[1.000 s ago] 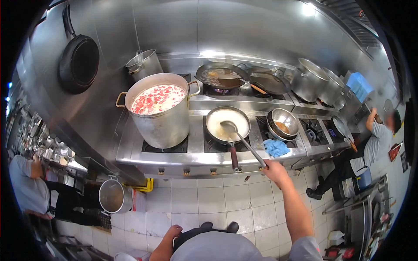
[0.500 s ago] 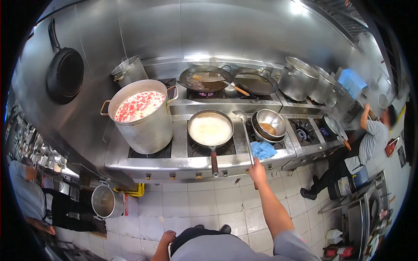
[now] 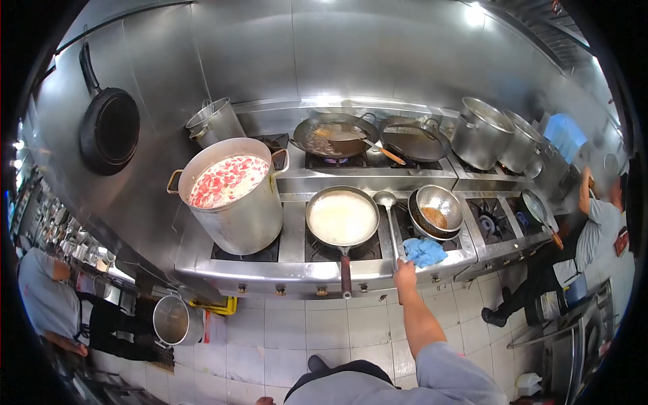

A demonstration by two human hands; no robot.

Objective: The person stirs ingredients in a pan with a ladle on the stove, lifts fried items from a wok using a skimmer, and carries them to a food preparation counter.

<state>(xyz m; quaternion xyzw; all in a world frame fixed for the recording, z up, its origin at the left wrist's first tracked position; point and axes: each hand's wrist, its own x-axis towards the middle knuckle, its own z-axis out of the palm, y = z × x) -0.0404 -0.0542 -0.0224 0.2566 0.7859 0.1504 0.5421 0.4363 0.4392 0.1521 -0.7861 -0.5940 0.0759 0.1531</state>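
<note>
There, pan (pale liquid inside)

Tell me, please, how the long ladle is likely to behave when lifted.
The ladle will probably stay stiff, since its handle looks straight and metallic. It may feel bowl-heavy, because the right hand grips it far from the bowl. Its smooth-looking, shiny surface could be slippery if wet.
</note>
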